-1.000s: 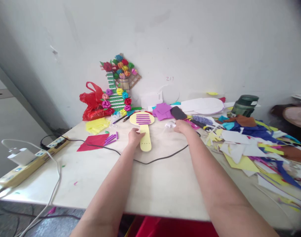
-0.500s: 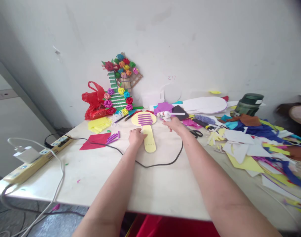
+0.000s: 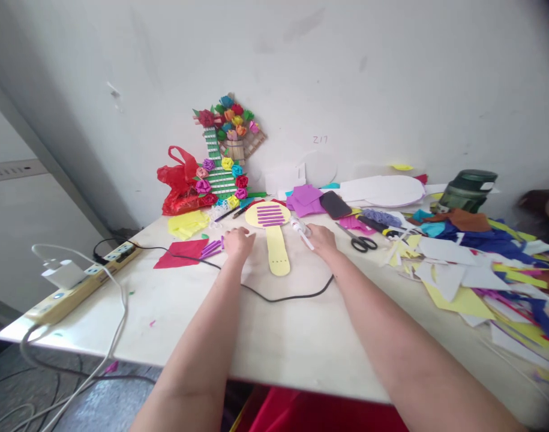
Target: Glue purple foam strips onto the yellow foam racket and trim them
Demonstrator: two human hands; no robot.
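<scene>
A yellow paddle-shaped cutout lies in the middle of the table, its round end crossed by several purple strips. To its right, my right hand is closed round a small white hot glue gun with a white stick at its back, beside the cutout's round end. My left hand is left of the handle, apart from it, with thumb and fingers spread and nothing visible in them. Loose purple rolled strips lie just left of that hand, partly covered by it, near a red sheet.
A black cord loops in front of the cutout. Scissors, a dark phone-like slab and heaped scraps lie to the right. A flower-decorated guitar shape leans on the wall; a power strip lies left.
My left hand has left the yellow handle and moved left toward the loose purple strips. My right hand has turned the glue gun, so its white stick now points toward me.
</scene>
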